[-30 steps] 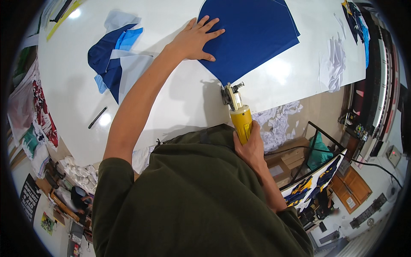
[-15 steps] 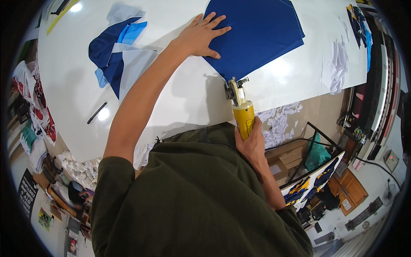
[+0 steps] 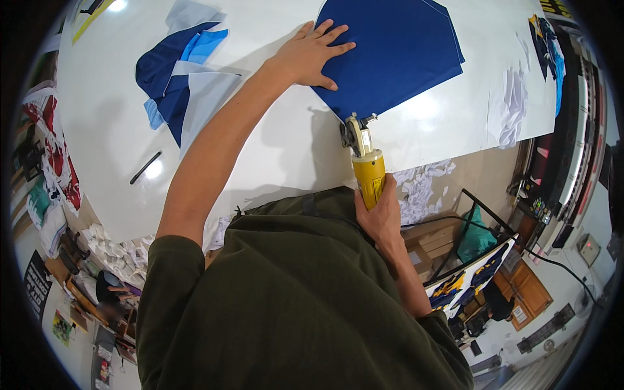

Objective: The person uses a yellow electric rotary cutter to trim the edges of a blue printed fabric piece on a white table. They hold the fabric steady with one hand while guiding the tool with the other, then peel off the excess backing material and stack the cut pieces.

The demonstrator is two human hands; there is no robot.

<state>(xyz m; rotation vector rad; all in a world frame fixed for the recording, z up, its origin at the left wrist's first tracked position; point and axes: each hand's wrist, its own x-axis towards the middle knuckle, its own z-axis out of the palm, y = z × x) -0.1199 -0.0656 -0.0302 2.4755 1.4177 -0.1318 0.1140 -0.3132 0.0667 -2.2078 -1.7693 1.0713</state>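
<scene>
My left hand (image 3: 312, 55) lies with fingers spread on the left edge of a dark blue fabric piece (image 3: 396, 55), which rests flat on a white table (image 3: 279, 149). My right hand (image 3: 382, 211) is wrapped round the yellow body of an electric rotary cloth cutter (image 3: 369, 170). The cutter's head stands at the near corner of the blue fabric; whether its blade touches the cloth I cannot tell. A cord trails from behind my right hand toward the right.
Left on the table are a heap of blue and white fabric pieces (image 3: 172, 84) and a black pen (image 3: 145, 168). White scraps (image 3: 513, 107) lie at the right edge. Paper-like offcuts (image 3: 419, 192) cover the floor, near a black metal frame (image 3: 484, 211). People work in the background.
Both hands hold nearly the same pose, the left flat on the fabric and the right on the cutter. The view has shifted slightly.
</scene>
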